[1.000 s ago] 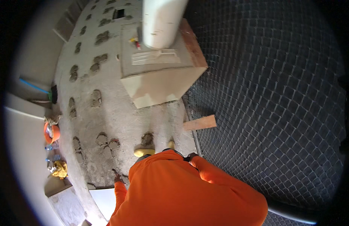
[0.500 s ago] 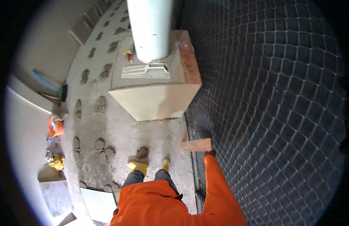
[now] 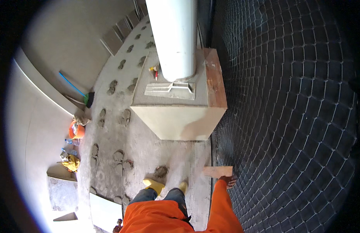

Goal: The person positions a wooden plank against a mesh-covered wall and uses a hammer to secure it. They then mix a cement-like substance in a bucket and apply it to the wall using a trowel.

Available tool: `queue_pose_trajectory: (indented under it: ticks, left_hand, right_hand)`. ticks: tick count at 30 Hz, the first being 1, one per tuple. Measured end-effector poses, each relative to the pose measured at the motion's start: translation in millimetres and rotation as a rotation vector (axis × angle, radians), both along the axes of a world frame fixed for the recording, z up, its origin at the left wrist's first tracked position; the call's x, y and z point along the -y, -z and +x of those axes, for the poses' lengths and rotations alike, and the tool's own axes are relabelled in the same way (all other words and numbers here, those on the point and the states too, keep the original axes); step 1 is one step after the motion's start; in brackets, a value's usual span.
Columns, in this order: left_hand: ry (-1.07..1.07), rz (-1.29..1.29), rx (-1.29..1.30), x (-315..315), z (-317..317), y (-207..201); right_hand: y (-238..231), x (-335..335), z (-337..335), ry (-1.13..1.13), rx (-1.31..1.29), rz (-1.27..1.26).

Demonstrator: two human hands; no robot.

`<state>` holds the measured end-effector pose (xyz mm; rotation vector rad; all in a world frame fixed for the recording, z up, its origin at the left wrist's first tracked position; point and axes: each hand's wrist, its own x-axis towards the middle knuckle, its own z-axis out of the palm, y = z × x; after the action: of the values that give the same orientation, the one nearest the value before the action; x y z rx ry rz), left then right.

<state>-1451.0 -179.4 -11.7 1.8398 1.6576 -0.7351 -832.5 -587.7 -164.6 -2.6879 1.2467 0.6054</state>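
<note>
Beside the black wall with wire mesh (image 3: 289,116), my right hand (image 3: 228,181) grips a flat, reddish-brown strip (image 3: 219,171), which looks like a cut piece of tile or board. Its fingers show just below the strip's right end, close to the mesh. Only a bit of my left hand (image 3: 117,228) appears at the bottom edge, closed around a small dark thing that I cannot make out. Ahead stands a box-shaped plinth (image 3: 174,122) with a cream front and a reddish right edge. A notched-looking flat trowel (image 3: 170,91) with a pale handle lies on its grey top.
A white round column (image 3: 174,39) rises from the plinth. Mortar dabs (image 3: 112,87) dot the floor at left. Along the left wall are an orange bucket (image 3: 76,131), a blue-handled broom (image 3: 73,83), a yellow cloth (image 3: 72,163) and leaning panels (image 3: 112,40). A white panel (image 3: 105,211) lies near my left.
The whole view has shifted, so the plinth and floor appear farther right and lower. My left hand has come into sight at the bottom edge; more of my right hand's fingers show.
</note>
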Motion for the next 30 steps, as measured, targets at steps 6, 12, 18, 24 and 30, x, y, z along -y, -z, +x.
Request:
queue_pose_trajectory:
  ticks: [6, 12, 18, 24, 30]
  left_hand:
    - [0.040, 0.007, -0.019, -25.4, 42.2, 11.0]
    - [0.076, 0.017, -0.023, -27.7, 35.9, 14.8]
    - [0.087, 0.032, -0.043, -25.1, 25.1, 21.5]
    - [0.091, 0.045, -0.066, -37.8, 20.1, 35.2]
    - [0.283, 0.165, -0.143, -79.3, 26.1, 80.9]
  right_hand:
    - [32.9, -5.1, -5.7, -0.049, 0.007, 0.030]
    - [26.1, -30.6, -25.1, -0.190, 0.051, 0.007]
    - [29.1, -44.8, -39.5, -0.362, -0.099, 0.244]
    - [18.3, -73.4, -39.4, -0.905, -0.212, 0.219]
    - [-90.2, -196.7, -85.2, -1.135, -0.087, 0.192]
